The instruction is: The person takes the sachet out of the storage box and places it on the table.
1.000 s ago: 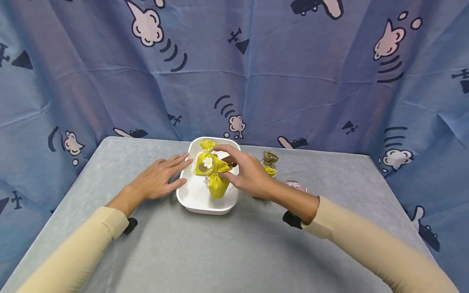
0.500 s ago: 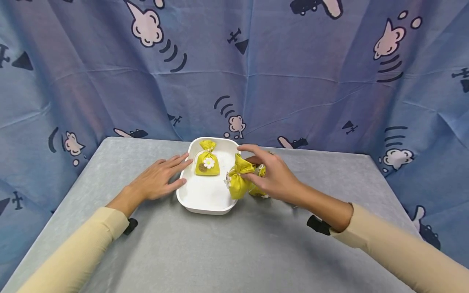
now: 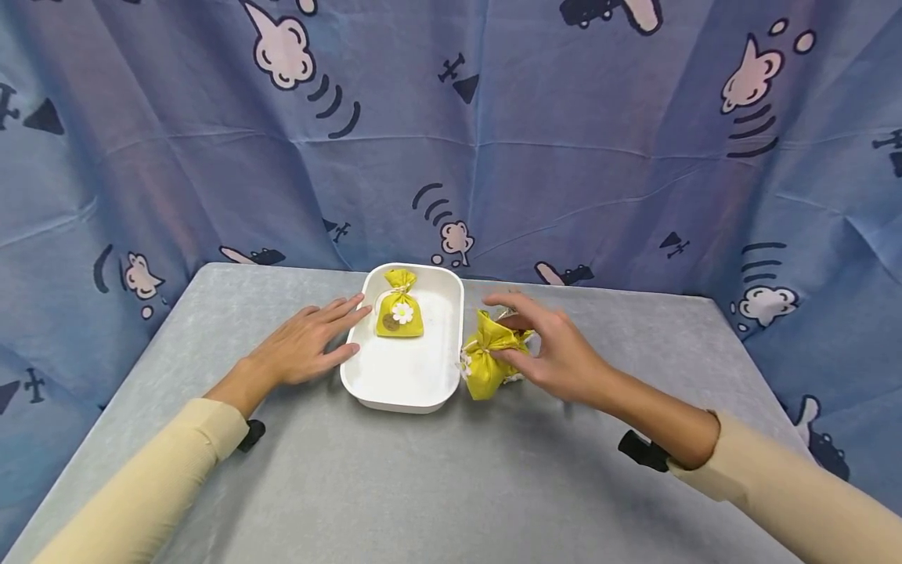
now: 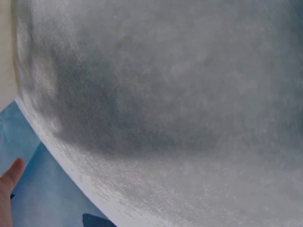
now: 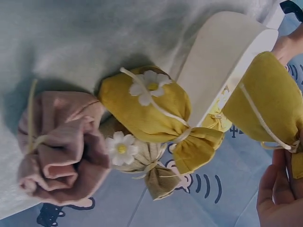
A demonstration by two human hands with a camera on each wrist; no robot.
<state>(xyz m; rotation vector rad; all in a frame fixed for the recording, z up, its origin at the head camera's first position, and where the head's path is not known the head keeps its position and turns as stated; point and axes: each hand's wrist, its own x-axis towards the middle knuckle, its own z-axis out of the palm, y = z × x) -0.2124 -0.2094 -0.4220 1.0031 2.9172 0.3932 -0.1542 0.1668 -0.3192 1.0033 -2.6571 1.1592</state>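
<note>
My right hand [image 3: 557,352] pinches the gathered neck of a yellow drawstring pouch [image 3: 482,376], just outside the right rim of a white tray [image 3: 402,380]. In the right wrist view this pouch [image 5: 265,99] hangs tilted, its white cord showing. My left hand [image 3: 303,345] rests at the tray's left rim, fingers straight. Inside the tray, toward the back, lies another yellow pouch [image 3: 399,317] with a white flower. In the right wrist view, a yellow pouch [image 5: 151,111] with a flower stands near the tray. Most of it is hidden behind my right hand in the head view.
Beside that pouch, the right wrist view shows an olive-beige pouch [image 5: 130,146] with a flower and a pink pouch [image 5: 66,146]. A grey cloth covers the table [image 3: 395,486]. A blue patterned curtain [image 3: 564,157] hangs along its back edge.
My right hand has carried the yellow pouch from over the tray to the right, past its rim. The left hand, the tray and the pouch inside it stay put.
</note>
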